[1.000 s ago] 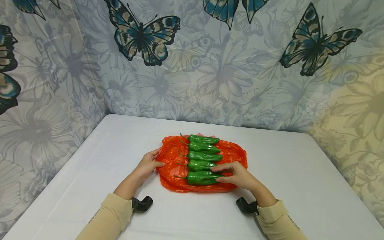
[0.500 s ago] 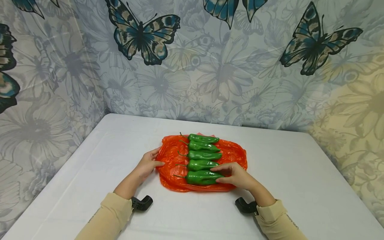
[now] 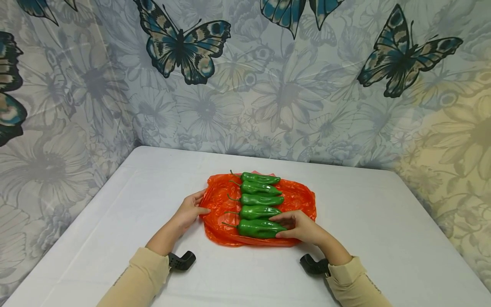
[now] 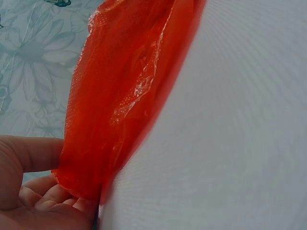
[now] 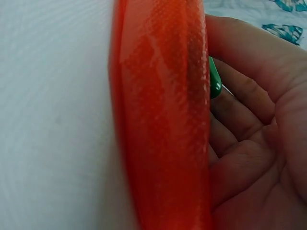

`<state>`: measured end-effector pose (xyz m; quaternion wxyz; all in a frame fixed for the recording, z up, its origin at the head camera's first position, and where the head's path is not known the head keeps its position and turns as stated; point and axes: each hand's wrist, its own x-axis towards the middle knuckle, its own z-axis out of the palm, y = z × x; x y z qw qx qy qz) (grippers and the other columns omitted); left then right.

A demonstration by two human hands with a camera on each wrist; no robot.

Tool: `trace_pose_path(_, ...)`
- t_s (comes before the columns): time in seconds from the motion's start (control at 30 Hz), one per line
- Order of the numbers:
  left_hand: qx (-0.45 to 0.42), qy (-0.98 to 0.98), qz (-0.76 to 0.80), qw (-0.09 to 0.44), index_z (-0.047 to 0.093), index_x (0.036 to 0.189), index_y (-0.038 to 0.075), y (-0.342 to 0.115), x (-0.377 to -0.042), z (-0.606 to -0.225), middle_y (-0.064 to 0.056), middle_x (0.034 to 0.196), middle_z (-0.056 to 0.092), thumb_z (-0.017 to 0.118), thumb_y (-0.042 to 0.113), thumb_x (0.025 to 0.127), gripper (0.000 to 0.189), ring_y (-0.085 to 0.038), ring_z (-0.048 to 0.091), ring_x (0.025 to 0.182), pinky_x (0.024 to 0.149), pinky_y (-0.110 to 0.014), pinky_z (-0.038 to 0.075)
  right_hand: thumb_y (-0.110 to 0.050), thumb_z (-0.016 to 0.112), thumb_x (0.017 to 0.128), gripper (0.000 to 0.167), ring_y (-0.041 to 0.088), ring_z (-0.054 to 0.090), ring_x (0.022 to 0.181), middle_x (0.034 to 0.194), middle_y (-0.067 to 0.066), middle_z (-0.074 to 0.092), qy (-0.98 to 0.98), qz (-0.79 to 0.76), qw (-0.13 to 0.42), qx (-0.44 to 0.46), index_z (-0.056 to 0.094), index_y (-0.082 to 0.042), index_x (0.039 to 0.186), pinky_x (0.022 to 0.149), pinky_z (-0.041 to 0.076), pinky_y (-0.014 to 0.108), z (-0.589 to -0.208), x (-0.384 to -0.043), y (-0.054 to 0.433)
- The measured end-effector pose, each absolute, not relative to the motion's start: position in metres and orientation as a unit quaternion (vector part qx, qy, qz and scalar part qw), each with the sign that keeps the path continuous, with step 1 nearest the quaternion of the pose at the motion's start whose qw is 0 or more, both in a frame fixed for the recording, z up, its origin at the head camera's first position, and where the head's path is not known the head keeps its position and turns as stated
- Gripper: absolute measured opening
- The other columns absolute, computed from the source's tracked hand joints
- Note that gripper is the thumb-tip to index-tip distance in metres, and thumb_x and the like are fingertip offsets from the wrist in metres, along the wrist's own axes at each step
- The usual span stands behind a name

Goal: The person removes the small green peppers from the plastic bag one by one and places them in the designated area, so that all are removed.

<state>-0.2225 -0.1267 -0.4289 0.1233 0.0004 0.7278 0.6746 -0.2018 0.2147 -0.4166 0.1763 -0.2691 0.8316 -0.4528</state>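
The near pepper (image 3: 255, 229) is resting by its tip between the thumb and fingers of the right hand (image 3: 303, 227), four other peppers (image 3: 261, 200) are lining up beyond it, and the left hand (image 3: 187, 212) is pinching the edge of the bag (image 3: 220, 192), which is spreading under them all from one hand to the other. Around and past both hands the white table (image 3: 383, 230) is reaching toward a flowered, butterfly-printed wall (image 3: 284, 111). The peppers are gleaming smooth, green and tapered, while the thin orange-red plastic is crinkling and shining beside the fingers.
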Motion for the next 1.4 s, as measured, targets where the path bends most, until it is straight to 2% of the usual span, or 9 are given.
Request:
trace_pose_path(0.3,-0.006,0.725,0.678,0.122,0.026,0.145,-0.002,-0.126,-0.223,-0.429,-0.021,0.148,0.032,0.053,-0.015,0.081,0.071,-0.034,0.037,0.133,0.088,-0.019,0.051,-0.016,0.074,0.078,0.043,0.005,0.063,0.093,0.112,0.016,0.066,0.833,-0.454,0.181,-0.258,0.063,-0.001,0.117,0.08,0.052,0.017,-0.415,-0.201,0.215)
trace_pose_path(0.57,-0.004,0.725,0.678,0.124,0.026,0.145,-0.002,-0.126,-0.223,-0.429,-0.022,0.148,0.031,0.053,-0.015,0.081,0.07,-0.035,0.037,0.133,0.09,-0.021,0.05,-0.017,0.072,0.08,0.039,-0.001,0.059,0.099,0.114,0.016,0.066,0.833,-0.466,0.161,-0.251,0.065,-0.002,0.115,0.082,0.051,0.018,-0.413,-0.2,0.217)
trace_pose_path(0.87,0.003,0.726,0.676,0.125,0.026,0.145,-0.001,-0.126,-0.223,-0.429,-0.02,0.149,0.031,0.053,-0.014,0.081,0.07,-0.034,0.035,0.135,0.101,-0.033,0.044,-0.014,0.071,0.08,0.041,-0.002,0.061,0.098,0.119,0.022,0.062,0.808,-0.524,0.155,-0.22,0.063,0.002,0.118,0.08,0.053,0.019,-0.406,-0.2,0.22)
trace_pose_path(1.07,0.002,0.726,0.677,0.122,0.027,0.145,-0.001,-0.125,-0.224,-0.429,-0.021,0.149,0.031,0.053,-0.015,0.081,0.071,-0.034,0.035,0.135,0.097,-0.028,0.047,-0.016,0.07,0.081,0.043,0.001,0.063,0.096,0.119,0.023,0.062,0.802,-0.54,0.152,-0.206,0.062,0.001,0.119,0.08,0.054,0.02,-0.405,-0.201,0.224)
trace_pose_path(1.2,0.0,0.729,0.674,0.122,0.027,0.145,-0.001,-0.125,-0.223,-0.429,-0.022,0.148,0.031,0.054,-0.014,0.08,0.071,-0.035,0.035,0.134,0.094,-0.024,0.049,-0.016,0.07,0.082,0.044,0.002,0.065,0.096,0.119,0.022,0.062,0.8,-0.549,0.145,-0.194,0.061,0.002,0.121,0.08,0.054,0.021,-0.404,-0.202,0.227)
trace_pose_path(1.33,-0.001,0.729,0.674,0.122,0.027,0.145,-0.001,-0.127,-0.221,-0.429,-0.023,0.148,0.032,0.054,-0.014,0.08,0.071,-0.036,0.036,0.134,0.091,-0.022,0.05,-0.013,0.069,0.082,0.045,0.004,0.066,0.094,0.116,0.015,0.066,0.789,-0.569,0.139,-0.186,0.058,0.006,0.122,0.08,0.055,0.023,-0.403,-0.203,0.23)
trace_pose_path(1.4,0.001,0.728,0.674,0.124,0.027,0.145,-0.001,-0.127,-0.221,-0.429,-0.023,0.148,0.031,0.054,-0.014,0.081,0.071,-0.036,0.036,0.133,0.091,-0.022,0.05,-0.012,0.07,0.081,0.047,0.004,0.066,0.094,0.112,0.004,0.069,0.787,-0.575,0.135,-0.178,0.057,0.007,0.122,0.08,0.055,0.022,-0.403,-0.204,0.231)
